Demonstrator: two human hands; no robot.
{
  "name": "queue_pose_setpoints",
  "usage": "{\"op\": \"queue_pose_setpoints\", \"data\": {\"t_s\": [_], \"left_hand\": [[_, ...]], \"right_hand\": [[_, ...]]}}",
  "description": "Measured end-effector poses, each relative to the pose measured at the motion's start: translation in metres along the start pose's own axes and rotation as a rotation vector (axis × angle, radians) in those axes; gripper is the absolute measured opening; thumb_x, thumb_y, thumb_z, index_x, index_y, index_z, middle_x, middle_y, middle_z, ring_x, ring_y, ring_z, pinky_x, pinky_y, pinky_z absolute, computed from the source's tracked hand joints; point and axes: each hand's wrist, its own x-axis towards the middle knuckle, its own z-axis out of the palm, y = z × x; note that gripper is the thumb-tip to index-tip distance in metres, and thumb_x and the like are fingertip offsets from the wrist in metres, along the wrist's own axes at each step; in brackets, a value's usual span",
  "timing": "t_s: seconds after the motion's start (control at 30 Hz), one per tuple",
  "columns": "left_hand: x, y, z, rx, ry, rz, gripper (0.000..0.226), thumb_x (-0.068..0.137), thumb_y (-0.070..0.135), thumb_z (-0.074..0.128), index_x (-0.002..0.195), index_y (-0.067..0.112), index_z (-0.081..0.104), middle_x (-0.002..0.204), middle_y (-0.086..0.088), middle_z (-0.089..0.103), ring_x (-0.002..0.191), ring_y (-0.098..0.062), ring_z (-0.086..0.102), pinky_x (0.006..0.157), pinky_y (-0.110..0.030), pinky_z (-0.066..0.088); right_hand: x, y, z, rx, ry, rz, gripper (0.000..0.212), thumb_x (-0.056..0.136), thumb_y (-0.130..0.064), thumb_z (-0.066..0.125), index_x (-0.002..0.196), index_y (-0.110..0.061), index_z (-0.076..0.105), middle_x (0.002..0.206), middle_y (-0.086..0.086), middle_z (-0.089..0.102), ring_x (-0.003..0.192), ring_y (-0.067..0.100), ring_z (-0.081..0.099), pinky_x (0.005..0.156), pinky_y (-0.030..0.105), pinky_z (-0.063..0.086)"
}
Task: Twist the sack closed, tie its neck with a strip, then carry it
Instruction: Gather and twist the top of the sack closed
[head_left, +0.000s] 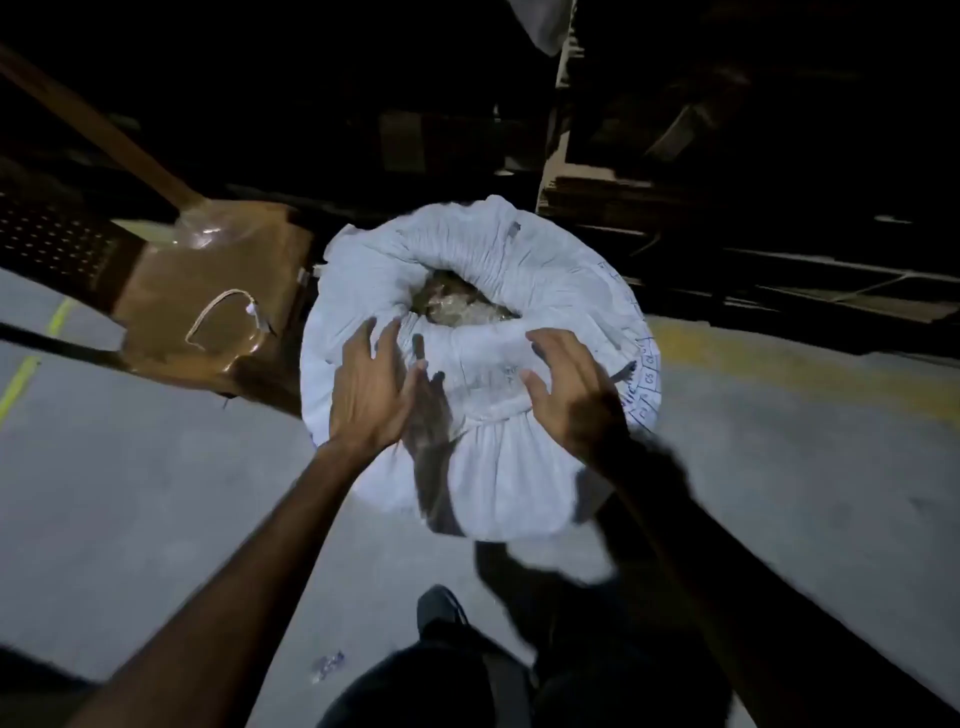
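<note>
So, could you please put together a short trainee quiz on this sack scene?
1. True or false: the sack mouth is already tied.
2. Both hands are: A) gripping a strip, B) open with spread fingers over the sack, C) out of view.
3. What stands to the left of the sack?

Key: 1 false, contents still show through the open top. 2 B, left hand, right hand. 3 A brown cardboard box.

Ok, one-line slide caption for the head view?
Both open hands, left hand and right hand, reach for the open white sack.
</note>
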Motion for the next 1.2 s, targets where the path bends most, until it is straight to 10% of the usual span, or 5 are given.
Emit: {"op": "queue_pose_setpoints", "data": {"t_s": [0.47, 0.83, 1.07, 1.2], "left_hand": [[0.123, -0.054, 0.087, -0.128, 0.374, 0.27, 0.06, 0.096, 0.049, 0.06, 0.151, 0.025, 0.051, 0.163, -0.008, 0.039, 0.151, -0.028, 0.036, 0.121, -0.052, 0.038], [0.131, -0.07, 0.135, -0.191, 0.492, 0.336, 0.073, 0.088, 0.052, 0.065, 0.153, 0.024, 0.046, 0.158, -0.007, 0.045, 0.146, -0.03, 0.041, 0.113, -0.056, 0.044], [0.139, -0.076, 0.103, -0.096, 0.501, 0.117, 0.079, 0.097, 0.078, 0.028, 0.16, 0.03, 0.037, 0.17, -0.013, 0.031, 0.158, -0.033, 0.023, 0.124, -0.065, 0.02], [0.172, -0.103, 0.094, -0.112, 0.329, -0.153, 0.092, 0.088, 0.093, 0.032, 0.163, 0.039, 0.026, 0.175, -0.016, 0.016, 0.162, -0.04, 0.011, 0.122, -0.071, 0.01]], "right_hand": [[0.093, 0.078, 0.069, -0.096, 0.209, -0.03, 0.034, 0.102, -0.035, 0.063, 0.134, -0.024, 0.065, 0.133, -0.004, 0.064, 0.115, 0.015, 0.059, 0.113, 0.041, 0.038], [0.099, 0.129, 0.101, -0.049, 0.061, 0.237, 0.096, 0.068, -0.082, 0.062, 0.154, -0.048, 0.035, 0.164, -0.005, 0.042, 0.147, 0.023, 0.05, 0.119, 0.057, 0.039], [0.134, 0.151, 0.087, 0.392, -0.075, 0.563, 0.139, 0.046, -0.105, 0.064, 0.164, -0.046, 0.019, 0.167, 0.0, 0.044, 0.15, 0.032, 0.046, 0.118, 0.057, 0.041], [0.15, 0.145, 0.074, 0.38, -0.101, 0.64, 0.129, 0.068, -0.063, 0.086, 0.167, -0.016, 0.019, 0.16, 0.015, 0.05, 0.139, 0.04, 0.056, 0.106, 0.049, 0.053]]}}
